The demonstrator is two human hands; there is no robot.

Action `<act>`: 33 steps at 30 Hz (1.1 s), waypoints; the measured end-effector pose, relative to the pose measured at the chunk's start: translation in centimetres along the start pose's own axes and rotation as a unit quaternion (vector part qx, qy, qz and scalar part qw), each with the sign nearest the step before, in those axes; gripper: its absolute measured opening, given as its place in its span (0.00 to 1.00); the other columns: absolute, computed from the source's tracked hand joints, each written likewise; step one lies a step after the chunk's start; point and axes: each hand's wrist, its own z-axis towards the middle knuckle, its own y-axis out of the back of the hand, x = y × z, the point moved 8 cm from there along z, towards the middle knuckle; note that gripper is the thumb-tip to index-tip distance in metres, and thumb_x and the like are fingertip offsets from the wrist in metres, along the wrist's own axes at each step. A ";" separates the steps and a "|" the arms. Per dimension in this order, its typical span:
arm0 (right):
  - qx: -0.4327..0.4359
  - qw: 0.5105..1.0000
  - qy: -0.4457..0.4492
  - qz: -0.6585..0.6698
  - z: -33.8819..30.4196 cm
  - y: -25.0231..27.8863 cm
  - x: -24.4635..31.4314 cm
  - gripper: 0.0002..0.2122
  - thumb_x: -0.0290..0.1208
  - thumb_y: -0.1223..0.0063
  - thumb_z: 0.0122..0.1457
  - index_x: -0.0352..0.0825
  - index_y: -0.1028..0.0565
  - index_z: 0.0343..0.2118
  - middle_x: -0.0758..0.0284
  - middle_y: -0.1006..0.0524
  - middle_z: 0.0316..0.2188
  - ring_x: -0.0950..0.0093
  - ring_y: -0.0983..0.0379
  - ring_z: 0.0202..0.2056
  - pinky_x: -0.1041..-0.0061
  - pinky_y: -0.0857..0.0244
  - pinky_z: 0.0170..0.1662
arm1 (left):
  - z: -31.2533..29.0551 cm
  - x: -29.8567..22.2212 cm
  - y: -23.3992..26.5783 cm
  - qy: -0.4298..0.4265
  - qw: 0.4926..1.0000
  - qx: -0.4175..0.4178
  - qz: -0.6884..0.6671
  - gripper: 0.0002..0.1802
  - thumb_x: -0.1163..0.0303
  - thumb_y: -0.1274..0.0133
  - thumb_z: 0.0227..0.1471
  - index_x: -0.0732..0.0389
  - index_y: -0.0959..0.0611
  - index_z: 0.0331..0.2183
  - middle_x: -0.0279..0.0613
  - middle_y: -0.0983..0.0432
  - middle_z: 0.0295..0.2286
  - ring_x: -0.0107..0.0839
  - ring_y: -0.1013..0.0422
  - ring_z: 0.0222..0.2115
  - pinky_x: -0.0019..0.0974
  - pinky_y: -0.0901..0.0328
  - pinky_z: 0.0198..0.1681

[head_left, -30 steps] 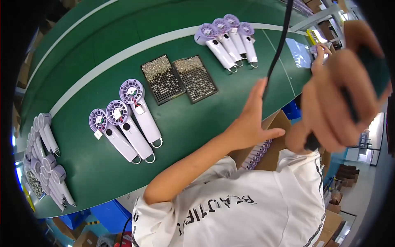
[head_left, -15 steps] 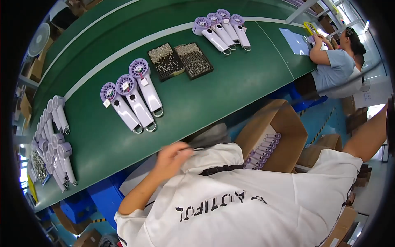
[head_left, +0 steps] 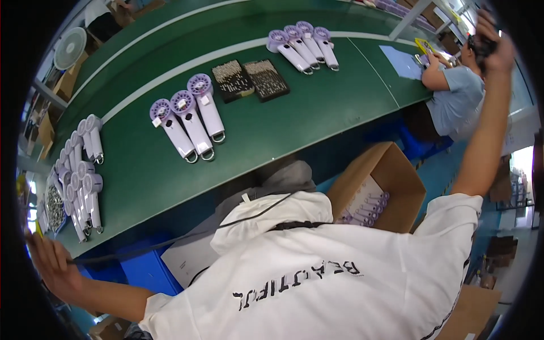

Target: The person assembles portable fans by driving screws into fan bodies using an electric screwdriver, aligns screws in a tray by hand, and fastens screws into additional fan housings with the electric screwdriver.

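Observation:
My left hand [head_left: 54, 269] is stretched out at the far left, below the table's edge. A thin black cable [head_left: 170, 241] runs from its palm to the white shirt [head_left: 317, 255] I wear; the fingers are long, and the cable seems caught by the thumb. My right hand [head_left: 494, 48] is raised at the upper right, its fingers curled about something dark that I cannot make out, partly merging with a co-worker's head behind. Three purple-and-white handheld fans [head_left: 190, 116] lie on the green table [head_left: 249, 147], away from both hands.
Two black trays of small metal parts [head_left: 266, 79] sit behind the fans. More fans stand [head_left: 303, 45] at the back and in a group [head_left: 82, 181] at the left. A cardboard box [head_left: 391, 175] holding fans is below the table. A co-worker [head_left: 456, 93] sits at the right.
My left hand has swung from the middle of my shirt out to the far left, drawing the cable along. My right hand has come into view at the upper right.

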 end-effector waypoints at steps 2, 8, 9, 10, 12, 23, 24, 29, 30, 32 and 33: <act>-0.104 0.993 -0.042 0.024 2.7 -5.1 -14.6 0.34 0.72 0.61 0.60 0.38 0.25 0.36 0.77 0.29 0.19 0.83 0.34 0.16 0.84 0.36 0.17 | 1.9 1.4 0.1 0.105 0.952 0.287 0.035 0.18 0.69 0.54 0.68 0.69 0.26 0.54 0.24 0.37 0.22 0.10 0.51 0.15 0.20 0.57 0.15; -0.129 0.987 -0.093 -0.031 -2.1 0.9 -32.8 0.27 0.62 0.62 0.67 0.39 0.29 0.46 0.73 0.30 0.24 0.82 0.38 0.16 0.79 0.42 0.18 | 1.2 0.9 22.1 0.094 0.976 -0.026 0.196 0.16 0.63 0.48 0.66 0.65 0.22 0.48 0.27 0.29 0.27 0.10 0.49 0.16 0.20 0.56 0.16; -0.144 0.982 -0.125 -0.006 -3.6 0.5 -35.4 0.27 0.62 0.63 0.68 0.39 0.30 0.48 0.74 0.31 0.24 0.82 0.39 0.15 0.79 0.43 0.18 | -0.5 2.2 19.7 0.165 0.960 0.109 0.197 0.16 0.62 0.48 0.66 0.65 0.21 0.47 0.27 0.31 0.24 0.11 0.48 0.15 0.20 0.56 0.16; -0.126 0.981 -0.147 0.021 -4.7 0.0 -37.3 0.28 0.63 0.63 0.68 0.39 0.30 0.48 0.74 0.31 0.24 0.82 0.39 0.15 0.79 0.43 0.18 | -2.3 3.5 17.0 0.236 0.920 0.245 0.194 0.17 0.62 0.48 0.65 0.66 0.21 0.47 0.26 0.33 0.22 0.11 0.48 0.15 0.20 0.55 0.16; -0.136 0.977 -0.163 0.027 -6.0 -0.5 -40.2 0.28 0.63 0.64 0.68 0.38 0.30 0.48 0.73 0.31 0.24 0.82 0.38 0.15 0.79 0.42 0.18 | -6.5 8.2 13.9 0.299 0.860 0.225 0.346 0.16 0.66 0.48 0.64 0.68 0.19 0.47 0.26 0.38 0.18 0.14 0.46 0.15 0.22 0.53 0.16; -0.021 0.997 0.067 0.042 -6.0 -0.6 -36.3 0.38 0.75 0.62 0.58 0.38 0.32 0.49 0.70 0.34 0.23 0.76 0.37 0.15 0.74 0.39 0.19 | -25.3 29.0 -3.3 0.369 0.641 0.602 0.301 0.14 0.71 0.40 0.56 0.69 0.15 0.42 0.47 0.18 0.34 0.39 0.25 0.33 0.37 0.32 0.39; 0.032 0.994 0.100 0.025 -5.7 -1.4 -35.4 0.39 0.76 0.60 0.57 0.36 0.32 0.47 0.70 0.34 0.22 0.77 0.37 0.14 0.73 0.39 0.20 | -26.4 30.0 -2.3 0.352 0.605 0.634 0.329 0.16 0.72 0.40 0.54 0.68 0.16 0.44 0.49 0.19 0.37 0.47 0.25 0.39 0.44 0.33 0.44; -0.018 0.996 0.070 -0.045 -4.5 -2.3 -37.3 0.42 0.79 0.61 0.53 0.33 0.34 0.40 0.68 0.33 0.20 0.77 0.36 0.12 0.75 0.38 0.14 | -24.9 31.2 -6.0 0.133 0.631 0.480 0.594 0.24 0.73 0.40 0.51 0.65 0.21 0.51 0.53 0.28 0.53 0.57 0.34 0.53 0.53 0.40 0.56; -0.034 0.999 0.029 -0.009 -3.9 -2.8 -38.9 0.42 0.79 0.65 0.55 0.33 0.33 0.41 0.68 0.32 0.20 0.77 0.35 0.12 0.75 0.37 0.15 | -24.6 30.2 -8.0 0.140 0.652 0.474 0.575 0.24 0.72 0.40 0.51 0.65 0.21 0.51 0.53 0.29 0.54 0.57 0.34 0.54 0.53 0.40 0.57; -0.114 0.987 -0.100 0.044 -2.7 -3.9 -41.9 0.40 0.75 0.69 0.60 0.33 0.33 0.43 0.69 0.32 0.20 0.78 0.36 0.12 0.75 0.37 0.16 | -25.0 27.8 -12.9 0.181 0.689 0.552 0.434 0.22 0.71 0.40 0.53 0.64 0.20 0.51 0.53 0.26 0.51 0.54 0.31 0.53 0.49 0.36 0.56; -0.147 0.976 -0.162 -0.003 -2.0 -4.0 -42.6 0.37 0.71 0.73 0.65 0.33 0.32 0.47 0.69 0.32 0.22 0.78 0.37 0.13 0.75 0.37 0.17 | -24.8 26.4 -15.6 0.187 0.694 0.599 0.353 0.21 0.71 0.40 0.54 0.64 0.19 0.50 0.53 0.24 0.50 0.53 0.29 0.51 0.48 0.34 0.54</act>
